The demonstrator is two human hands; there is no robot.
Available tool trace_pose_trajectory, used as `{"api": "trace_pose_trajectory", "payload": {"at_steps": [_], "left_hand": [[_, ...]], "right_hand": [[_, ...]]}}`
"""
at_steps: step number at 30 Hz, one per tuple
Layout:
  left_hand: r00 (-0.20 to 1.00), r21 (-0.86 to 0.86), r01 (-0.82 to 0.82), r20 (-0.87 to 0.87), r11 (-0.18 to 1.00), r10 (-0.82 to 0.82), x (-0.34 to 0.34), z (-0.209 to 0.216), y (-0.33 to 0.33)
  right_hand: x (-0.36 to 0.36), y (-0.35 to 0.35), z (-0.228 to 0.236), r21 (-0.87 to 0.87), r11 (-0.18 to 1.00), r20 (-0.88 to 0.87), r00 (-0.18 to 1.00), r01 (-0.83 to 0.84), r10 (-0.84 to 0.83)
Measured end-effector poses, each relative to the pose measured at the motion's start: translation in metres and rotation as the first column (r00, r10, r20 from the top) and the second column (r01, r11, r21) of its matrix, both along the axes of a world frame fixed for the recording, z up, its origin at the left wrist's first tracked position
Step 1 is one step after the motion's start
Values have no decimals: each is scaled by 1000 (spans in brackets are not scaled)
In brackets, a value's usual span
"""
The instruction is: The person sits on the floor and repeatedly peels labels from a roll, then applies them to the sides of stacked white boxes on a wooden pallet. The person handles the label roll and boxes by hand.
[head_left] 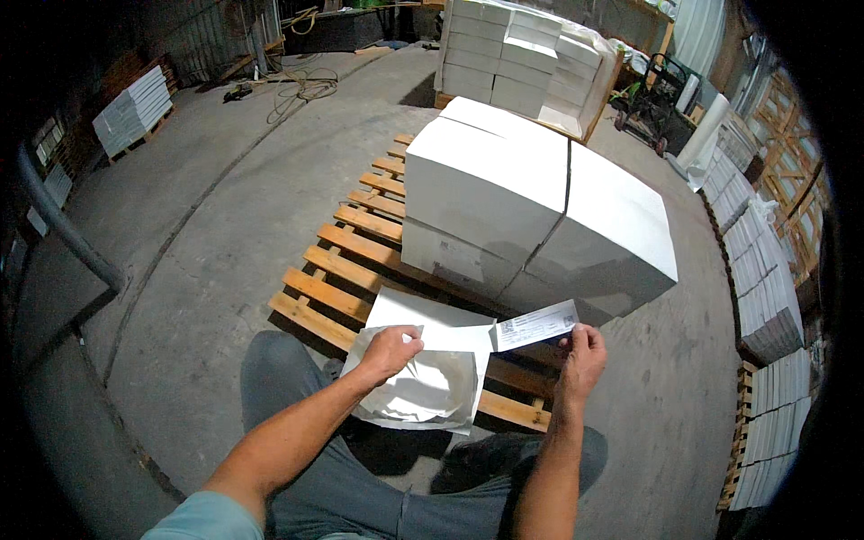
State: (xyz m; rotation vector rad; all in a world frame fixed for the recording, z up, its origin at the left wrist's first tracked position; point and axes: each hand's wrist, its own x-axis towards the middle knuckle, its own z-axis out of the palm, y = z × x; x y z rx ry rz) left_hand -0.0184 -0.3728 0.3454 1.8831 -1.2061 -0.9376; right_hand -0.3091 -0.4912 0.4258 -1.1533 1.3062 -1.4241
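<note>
Forearms (310, 425) nearest, your left grip (392, 353) is pinching white paper (441, 385), right grip (583, 355) pinching label (537, 327); best touching edges only.

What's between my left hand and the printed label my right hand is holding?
In the head view, white paper spans the stretch between your left hand and the label in your right hand.
</note>
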Motion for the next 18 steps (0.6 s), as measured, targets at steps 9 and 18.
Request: {"api": "trace_pose_trajectory", "payload": {"at_steps": [9,18], "left_hand": [[879,246,23,457,969,-136,-14,-10,2],[973,70,64,-226,995,-46,-33,51,-10]], "right_hand": [[2,4,5,-58,998,6,1000,-17,17],[43,34,14,-302,946,-612,785,-117,-98]]}}
